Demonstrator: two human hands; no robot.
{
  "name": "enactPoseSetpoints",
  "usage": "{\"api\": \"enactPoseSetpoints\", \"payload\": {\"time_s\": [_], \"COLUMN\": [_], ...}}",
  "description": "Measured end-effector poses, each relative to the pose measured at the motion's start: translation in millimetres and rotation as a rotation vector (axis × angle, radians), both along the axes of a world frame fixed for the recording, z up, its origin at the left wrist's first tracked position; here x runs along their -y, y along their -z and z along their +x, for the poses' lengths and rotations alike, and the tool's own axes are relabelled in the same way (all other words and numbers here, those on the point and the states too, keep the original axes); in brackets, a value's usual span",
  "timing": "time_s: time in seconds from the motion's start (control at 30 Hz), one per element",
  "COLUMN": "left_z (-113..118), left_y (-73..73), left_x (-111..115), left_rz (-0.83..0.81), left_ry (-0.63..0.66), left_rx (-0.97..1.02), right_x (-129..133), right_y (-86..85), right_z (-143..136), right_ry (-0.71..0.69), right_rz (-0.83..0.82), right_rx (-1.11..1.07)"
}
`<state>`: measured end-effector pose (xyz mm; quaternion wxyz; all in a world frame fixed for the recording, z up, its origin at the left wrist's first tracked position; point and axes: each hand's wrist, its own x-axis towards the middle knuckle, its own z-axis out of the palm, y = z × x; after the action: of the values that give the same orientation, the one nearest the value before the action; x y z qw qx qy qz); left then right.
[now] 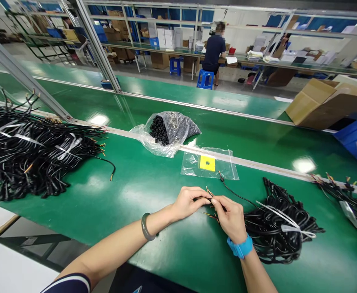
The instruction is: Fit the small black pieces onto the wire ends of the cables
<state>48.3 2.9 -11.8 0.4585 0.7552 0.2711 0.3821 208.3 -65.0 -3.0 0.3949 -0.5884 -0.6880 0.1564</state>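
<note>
Both hands meet over the green table, their fingertips pinched on a thin black cable [208, 199] with coloured wire ends. My left hand [189, 200] wears a bangle on its wrist and is closed on the cable. My right hand [231, 215], with a blue wristband, pinches the same cable from the other side. More bare wire ends [211, 215] poke out beneath the right fingers. Just right of that hand lies a tied bundle of black cables [279, 228]. One cable [239, 195] stretches from the bundle toward the back.
A large pile of black cables [28, 154] covers the left side. Behind my hands lie a clear bag of small black parts [175, 128] and a zip bag [224, 169] with a yellow square. More cables [349, 199], a carton [315, 101] and a seated person [214, 51] are farther off.
</note>
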Motion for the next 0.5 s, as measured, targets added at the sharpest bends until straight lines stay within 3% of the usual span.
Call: {"api": "enactPoseSetpoints", "payload": {"time_s": [0.2,0.5], "left_z": [0,3], "left_y": [-3.2,4.5], "left_x": [-6,-1], "left_rz": [-0.059,0.001], "left_ry": [-0.019,-0.019], "left_rx": [0.002,-0.042], "right_x": [-1,-2], "right_y": [-3.1,-0.7], "right_z": [11,12], "right_ry": [-0.067,-0.056], "right_rz": [-0.073,-0.053], "right_rx": [0.061,0.041]}}
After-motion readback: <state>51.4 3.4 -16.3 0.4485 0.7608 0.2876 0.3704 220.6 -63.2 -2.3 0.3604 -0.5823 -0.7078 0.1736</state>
